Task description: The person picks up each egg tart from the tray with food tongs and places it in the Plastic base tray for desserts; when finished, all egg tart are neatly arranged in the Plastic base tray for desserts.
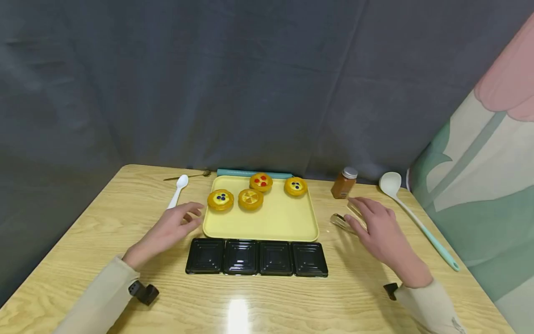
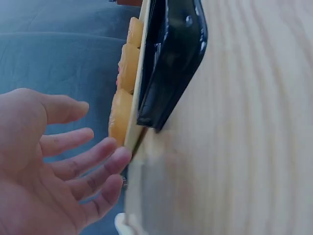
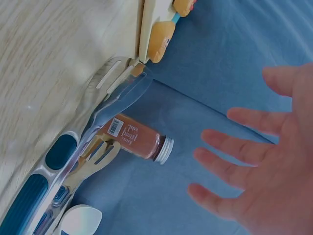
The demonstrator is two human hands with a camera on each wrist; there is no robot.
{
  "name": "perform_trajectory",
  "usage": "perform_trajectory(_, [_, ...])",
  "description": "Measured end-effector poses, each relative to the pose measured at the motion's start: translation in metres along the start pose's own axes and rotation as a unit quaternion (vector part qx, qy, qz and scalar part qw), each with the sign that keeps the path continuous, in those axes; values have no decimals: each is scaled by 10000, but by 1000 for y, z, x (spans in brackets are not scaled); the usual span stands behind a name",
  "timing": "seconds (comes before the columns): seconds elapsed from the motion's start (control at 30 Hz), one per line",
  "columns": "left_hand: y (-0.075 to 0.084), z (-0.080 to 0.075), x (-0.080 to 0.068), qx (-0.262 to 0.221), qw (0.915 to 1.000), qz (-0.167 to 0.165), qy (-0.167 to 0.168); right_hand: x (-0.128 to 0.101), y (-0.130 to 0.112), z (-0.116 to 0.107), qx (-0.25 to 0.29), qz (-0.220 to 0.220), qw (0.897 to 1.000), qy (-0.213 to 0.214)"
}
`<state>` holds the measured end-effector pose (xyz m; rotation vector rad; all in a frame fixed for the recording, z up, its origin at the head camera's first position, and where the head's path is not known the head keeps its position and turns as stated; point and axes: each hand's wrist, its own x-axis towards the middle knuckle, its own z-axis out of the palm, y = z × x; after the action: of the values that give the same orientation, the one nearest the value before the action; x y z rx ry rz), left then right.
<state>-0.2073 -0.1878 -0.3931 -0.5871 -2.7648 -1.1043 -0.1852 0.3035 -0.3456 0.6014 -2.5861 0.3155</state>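
My left hand point(image 1: 177, 225) hovers by the left edge of a yellow tray point(image 1: 288, 222), its fingers loosely bent and holding nothing. Several egg-tart-like pastries lie on that tray: one with berries point(image 1: 220, 199) nearest this hand, one with orange wedges point(image 1: 250, 199), one with red fruit point(image 1: 261, 182) and another with berries point(image 1: 295, 186). On the other side, my right hand point(image 1: 381, 232) is spread above a pair of clear tongs point(image 1: 343, 222). The right wrist view shows the tongs point(image 3: 115, 103) with teal grips, apart from the spread fingers.
A row of joined black square trays point(image 1: 275, 257) lies before the yellow tray. A white spoon point(image 1: 178, 190) is at left, with a thin dark utensil point(image 1: 187, 176) behind. A teal roll point(image 1: 250, 173) lies at the back. A brown jar point(image 1: 344, 183) and a ladle point(image 1: 410, 213) are at right.
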Motion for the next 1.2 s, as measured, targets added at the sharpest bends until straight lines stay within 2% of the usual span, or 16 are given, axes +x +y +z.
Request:
perform_trajectory(0.23, [-14,7,2,-722,9971,-180,-175,0,5,-3,223,153,9994,-218])
perform_trajectory(0.4, [-19,12,4,-1052,9939,-200,-251,-5,8,-7,419,182,9987,-215])
perform_trajectory(0.87, [-28,25,-1,-1361,9899,-369,108,-28,25,-19,772,236,9967,-18])
perform_trajectory(1.2, [-28,30,-2,-1220,9910,-452,311,-62,51,-22,1006,969,9900,-221])
